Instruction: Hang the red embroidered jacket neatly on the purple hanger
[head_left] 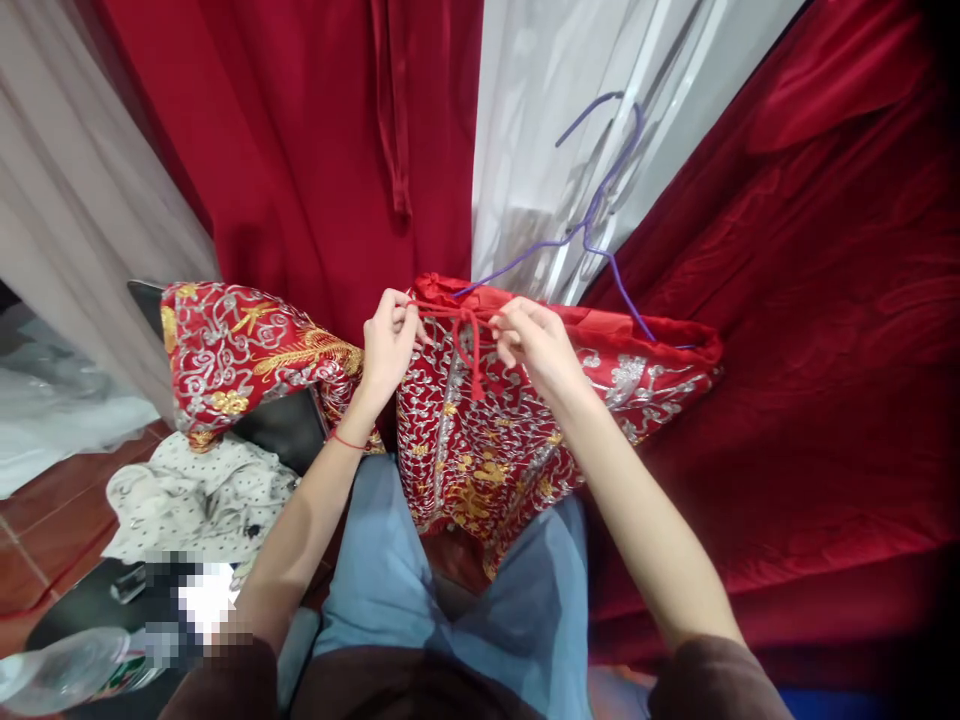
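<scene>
both hands (pixel 463 345) pinched on thin red cord (pixel 457 318) of stiff gold-and-silver embroidered garment (pixel 487 440) on purple wire hanger (pixel 592 215)

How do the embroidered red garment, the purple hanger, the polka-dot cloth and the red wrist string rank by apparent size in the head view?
1. embroidered red garment
2. polka-dot cloth
3. purple hanger, though farther off, so unsure
4. red wrist string

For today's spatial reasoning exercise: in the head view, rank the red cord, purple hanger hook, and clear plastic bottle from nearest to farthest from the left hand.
1. Red cord: pinched at the left hand, just to its right.
2. Purple hanger hook: up and to the right.
3. Clear plastic bottle: bottom left corner.
</scene>
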